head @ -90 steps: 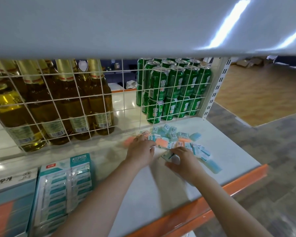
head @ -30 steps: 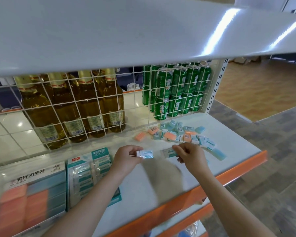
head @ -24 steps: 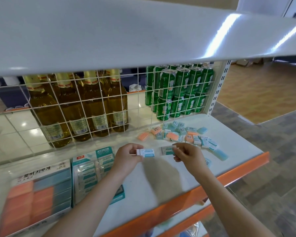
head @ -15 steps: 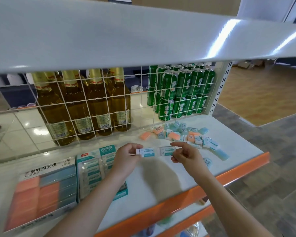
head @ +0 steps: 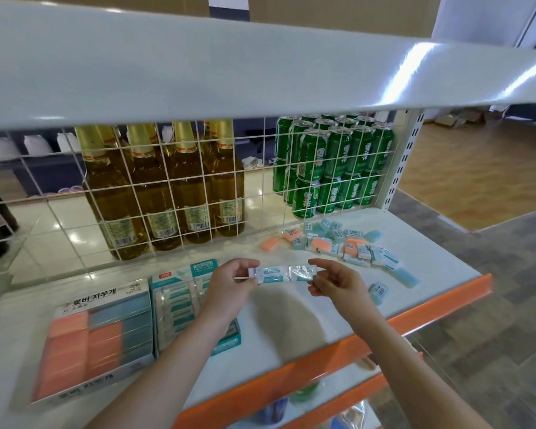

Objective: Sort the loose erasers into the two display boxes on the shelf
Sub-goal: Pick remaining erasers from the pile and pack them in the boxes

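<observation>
Left hand (head: 229,284): pinching the left wrapped eraser (head: 268,273) by its left end, thumb on top, fingers curled beneath, holding it above the shelf (head: 291,323).
Right hand (head: 334,281): pinching the right wrapped eraser (head: 302,272) by its right end; the two erasers are meeting end to end in a level line between the hands.
Loose erasers (head: 341,244): lying in a scattered heap of teal and orange pieces at the back right of the shelf, just in front of the wire grid (head: 180,187); one orange eraser (head: 270,244) is sitting slightly apart to the left, and one teal eraser (head: 378,291) is lying alone near the front edge, just beside the right wrist.
Display boxes: the orange-and-teal box (head: 96,339) is standing at the left front of the shelf; the teal box (head: 183,295) is sitting just beside it on the right, partly hidden by the left forearm.
Open room: a bare white stretch of shelf is lying beneath and in front of the hands, running to the orange front lip (head: 338,351).
Edges: the upper shelf (head: 260,66) is overhanging the work area; the shelf's right end is stopping at the perforated upright (head: 406,162).
Behind the grid: amber bottles (head: 174,184) are standing at left, green cans (head: 331,165) stacked at right.
</observation>
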Motion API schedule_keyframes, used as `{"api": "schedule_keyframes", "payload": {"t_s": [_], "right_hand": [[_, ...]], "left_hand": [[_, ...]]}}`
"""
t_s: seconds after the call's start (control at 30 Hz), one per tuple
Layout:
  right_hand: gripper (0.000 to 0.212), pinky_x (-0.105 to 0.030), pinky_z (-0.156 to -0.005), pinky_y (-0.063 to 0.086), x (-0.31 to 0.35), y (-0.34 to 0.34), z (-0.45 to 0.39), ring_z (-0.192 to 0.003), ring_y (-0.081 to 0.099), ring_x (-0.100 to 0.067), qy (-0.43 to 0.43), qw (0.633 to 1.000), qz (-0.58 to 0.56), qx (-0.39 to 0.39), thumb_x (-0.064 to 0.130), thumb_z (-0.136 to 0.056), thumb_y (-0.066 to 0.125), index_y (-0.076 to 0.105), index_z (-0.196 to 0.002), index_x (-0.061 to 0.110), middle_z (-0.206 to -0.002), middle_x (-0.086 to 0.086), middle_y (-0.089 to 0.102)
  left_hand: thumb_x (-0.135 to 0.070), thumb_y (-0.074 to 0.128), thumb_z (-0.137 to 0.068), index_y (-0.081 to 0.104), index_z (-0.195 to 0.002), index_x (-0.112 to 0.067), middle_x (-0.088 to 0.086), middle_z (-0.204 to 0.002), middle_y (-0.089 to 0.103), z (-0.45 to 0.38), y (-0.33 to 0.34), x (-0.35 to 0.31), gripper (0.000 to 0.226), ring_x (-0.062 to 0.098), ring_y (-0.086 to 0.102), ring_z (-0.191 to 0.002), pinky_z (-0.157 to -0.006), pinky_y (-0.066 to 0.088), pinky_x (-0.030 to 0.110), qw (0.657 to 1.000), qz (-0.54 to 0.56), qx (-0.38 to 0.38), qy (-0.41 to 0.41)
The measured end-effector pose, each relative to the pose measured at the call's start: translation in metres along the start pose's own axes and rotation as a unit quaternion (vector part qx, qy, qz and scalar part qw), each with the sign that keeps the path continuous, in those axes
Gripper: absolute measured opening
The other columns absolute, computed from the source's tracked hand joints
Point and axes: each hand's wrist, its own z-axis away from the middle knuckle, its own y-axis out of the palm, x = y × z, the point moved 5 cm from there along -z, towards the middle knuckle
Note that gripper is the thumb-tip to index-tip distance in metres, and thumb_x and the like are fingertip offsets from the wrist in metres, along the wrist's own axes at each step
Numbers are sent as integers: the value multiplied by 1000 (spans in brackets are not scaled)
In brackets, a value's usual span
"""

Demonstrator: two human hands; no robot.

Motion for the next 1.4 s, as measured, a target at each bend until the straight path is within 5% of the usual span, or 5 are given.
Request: {"api": "schedule_keyframes", "payload": {"t_s": [0.23,0.63,1.03,1.17,1.4], "right_hand": [[27,-26,-76,56,1,7,2,-63,63,-8,0,1000,4,6,-3,-91,49,59,-105,18,-67,-1,63],[19,-17,-66,52,15,49,-7,-60,59,-11,-6,998,43,36,1,-90,54,58,-105,10,-65,1,60],[16,-16,-58,49,28,110,12,-54,56,-1,4,956,125,265,1,-88,56,62,-99,10,-74,-3,63],[18,-21,-61,50,25,114,19,-58,56,-7,9,948,140,286,1,-88,55,61,-101,12,-74,-1,63],[23,-17,-61,47,18,118,23,-58,55,-2,-19,941,214,263,6,-89,54,61,-110,13,-72,8,60]], "left_hand": [[-4,62,-84,64,-91,-28,-4,-93,66,4,-9,2,25,13,61,-90,-86,49,32,1000,-3,-12,-2],[-8,59,-87,62,-98,-22,-8,-87,61,11,-85,7,18,4,59,-78,-57,41,15,989,-93,-112,13],[-9,68,-80,59,-77,-36,-3,-93,66,47,-119,31,29,13,65,-85,-80,55,32,977,-204,-61,-26],[-10,67,-82,61,-81,-30,-8,-89,61,55,-116,36,21,-1,60,-76,-56,44,5,973,-227,-48,-9],[-10,65,-84,62,-79,-28,-6,-85,65,61,-110,36,18,6,64,-79,-68,52,19,963,-263,-51,5]]}}
